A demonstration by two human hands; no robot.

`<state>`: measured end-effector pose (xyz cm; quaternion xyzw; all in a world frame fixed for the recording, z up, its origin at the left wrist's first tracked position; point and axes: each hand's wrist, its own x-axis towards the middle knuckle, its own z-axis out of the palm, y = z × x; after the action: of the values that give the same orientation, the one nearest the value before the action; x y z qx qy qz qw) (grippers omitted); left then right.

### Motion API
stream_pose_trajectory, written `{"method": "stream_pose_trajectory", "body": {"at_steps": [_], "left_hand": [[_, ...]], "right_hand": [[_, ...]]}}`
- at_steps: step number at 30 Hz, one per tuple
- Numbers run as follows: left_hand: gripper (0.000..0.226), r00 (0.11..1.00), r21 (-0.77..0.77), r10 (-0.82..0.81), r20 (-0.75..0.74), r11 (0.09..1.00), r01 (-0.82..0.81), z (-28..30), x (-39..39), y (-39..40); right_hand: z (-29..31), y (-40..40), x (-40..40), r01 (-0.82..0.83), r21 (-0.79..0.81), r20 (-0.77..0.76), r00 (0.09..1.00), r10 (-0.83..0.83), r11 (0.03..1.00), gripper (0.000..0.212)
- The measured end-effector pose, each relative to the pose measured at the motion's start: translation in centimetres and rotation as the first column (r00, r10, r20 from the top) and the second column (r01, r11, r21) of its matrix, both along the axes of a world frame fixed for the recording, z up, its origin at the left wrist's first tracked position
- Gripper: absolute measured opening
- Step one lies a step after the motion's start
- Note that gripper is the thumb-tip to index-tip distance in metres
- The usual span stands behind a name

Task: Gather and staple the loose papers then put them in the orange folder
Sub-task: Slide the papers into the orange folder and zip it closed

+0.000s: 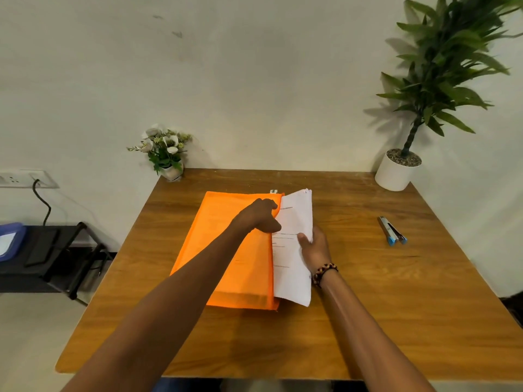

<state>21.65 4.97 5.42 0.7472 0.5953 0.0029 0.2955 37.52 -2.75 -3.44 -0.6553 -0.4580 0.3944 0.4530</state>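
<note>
Both your forearms are reaching in from 6 o'clock over the wooden table (368, 321), so let's go outward from there. Your right hand (314, 246), the one with the beaded bracelet (325, 273), is pinching the papers (293, 250) with thumb on top and fingers curled underneath, just right of centre. Your left hand (261, 216) is curling its fingers around the open edge of the orange folder (226, 250), which is lying flat at centre with its mouth facing 3 o'clock. Only part of the stack is sitting inside; the rest is sticking out.

Stuff I'd be worrying about: the far corner of the papers is fanning and bending up around 12 o'clock, so if you're pushing hard it's probably going to crumple or catch on the zip edge. If your left hand is letting the mouth sag, the sheets are likely sliding on top instead of inside. I can't see a staple from here, so can't tell if they're actually bound.

Stapler (392, 232) is sitting well apart at 3 o'clock. Further back, flower pot (167, 151) at 11, big plant (435, 80) at 1.
</note>
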Motion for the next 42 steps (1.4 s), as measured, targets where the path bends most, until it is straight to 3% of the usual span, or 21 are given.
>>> {"method": "stream_pose_trajectory", "body": {"at_steps": [3, 7, 11, 16, 24, 28, 31, 36, 42], "left_hand": [[0.079, 0.969, -0.103, 0.145, 0.200, 0.987, -0.126, -1.4, -0.9, 0.6], [0.076, 0.958, 0.109, 0.266, 0.109, 0.955, -0.277, -2.9, -4.4, 1.1], [0.071, 0.908, 0.300, 0.418, 0.022, 0.864, -0.405, -4.5, -9.8, 0.9], [0.080, 0.759, 0.179, 0.647, 0.075, 0.740, -0.649, -6.4, -14.6, 0.5], [0.071, 0.709, 0.057, 0.634, 0.309, 0.732, -0.679, -6.1, -13.9, 0.5], [0.065, 0.708, -0.024, 0.611, 0.355, 0.763, -0.646, -5.8, -12.5, 0.7], [0.060, 0.713, -0.054, 0.591, 0.377, 0.783, -0.620, -5.7, -11.9, 0.8], [0.059, 0.769, -0.012, 0.538, 0.345, 0.822, -0.570, -5.7, -11.8, 0.4], [0.069, 0.917, 0.149, 0.374, 0.138, 0.908, -0.393, -6.9, -11.5, -0.4]], "right_hand": [[1.3, 0.0, -0.3, -0.144, -0.107, -0.078, 0.988, 0.136, 0.984, 0.018], [2.5, 0.4, 0.5, -0.291, -0.242, -0.166, 0.952, 0.257, 0.926, 0.021], [2.9, 1.3, 0.9, -0.294, -0.340, -0.011, 0.951, 0.309, 0.893, 0.018], [2.7, 2.0, 0.2, -0.283, -0.377, 0.081, 0.938, 0.336, 0.882, 0.018], [1.1, 3.0, -1.9, -0.298, -0.393, 0.049, 0.938, 0.343, 0.870, 0.025], [0.8, 2.6, -3.9, -0.242, -0.368, -0.091, 0.970, 0.224, 0.898, 0.035], [1.9, 1.8, -4.5, -0.255, -0.374, -0.053, 0.966, 0.254, 0.892, 0.028], [3.4, 2.2, -4.4, -0.363, -0.397, 0.190, 0.866, 0.462, 0.843, 0.022], [5.2, 1.8, -4.7, -0.379, -0.461, 0.203, 0.835, 0.512, 0.802, 0.037]]}}
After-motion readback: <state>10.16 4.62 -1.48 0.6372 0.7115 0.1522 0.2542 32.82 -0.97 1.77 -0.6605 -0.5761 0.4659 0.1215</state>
